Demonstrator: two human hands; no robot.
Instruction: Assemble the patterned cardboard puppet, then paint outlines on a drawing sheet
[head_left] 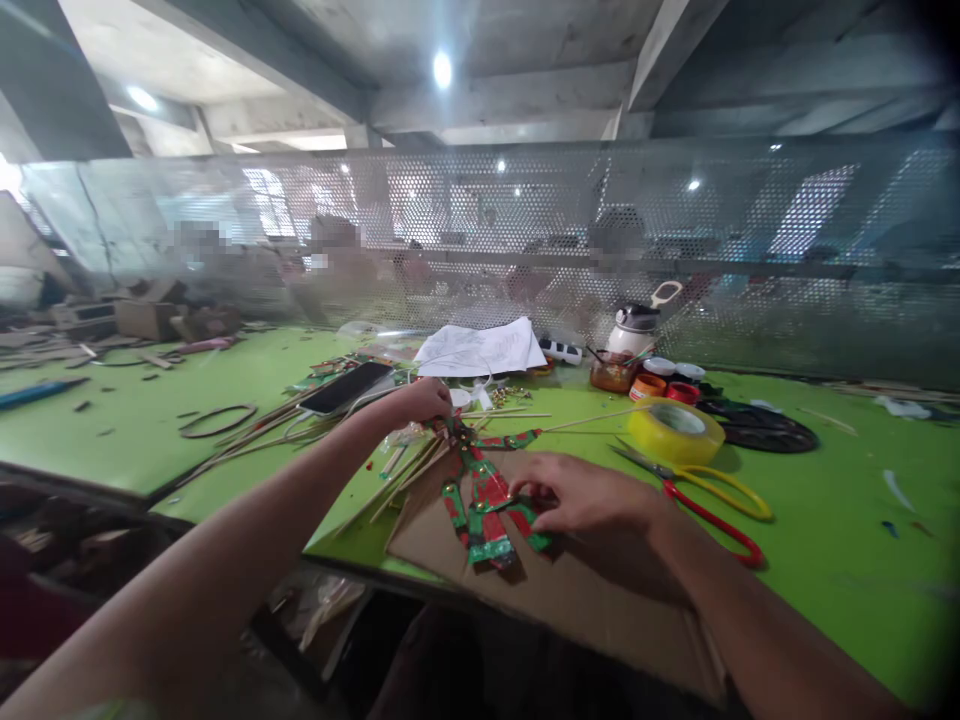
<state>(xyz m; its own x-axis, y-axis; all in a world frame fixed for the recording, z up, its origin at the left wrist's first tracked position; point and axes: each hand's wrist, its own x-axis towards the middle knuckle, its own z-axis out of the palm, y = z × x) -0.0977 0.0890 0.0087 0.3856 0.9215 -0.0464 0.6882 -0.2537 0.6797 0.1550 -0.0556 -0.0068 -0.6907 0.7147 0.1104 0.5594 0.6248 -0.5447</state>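
Observation:
A flat jointed figure [491, 487], painted red and green with small gold fasteners at its joints, lies on a brown cardboard sheet [600, 590]. My left hand [426, 402] is closed at the figure's top end, fingers pinched together; the hand partly hides what they grip. From the right, my right hand [585, 492] curls its thumb and fingers round the edge of the figure's body and one limb. Thin wooden sticks [409, 475] lie to the left of the figure, close under my left hand.
Right of my right hand lie scissors [705, 485] with red and yellow handles and a yellow tape roll [660, 435]. Paint pots [649, 388] and a bottle [632, 330] stand behind. A phone [349, 388], white papers [480, 348] and a perforated screen [487, 230] are farther back.

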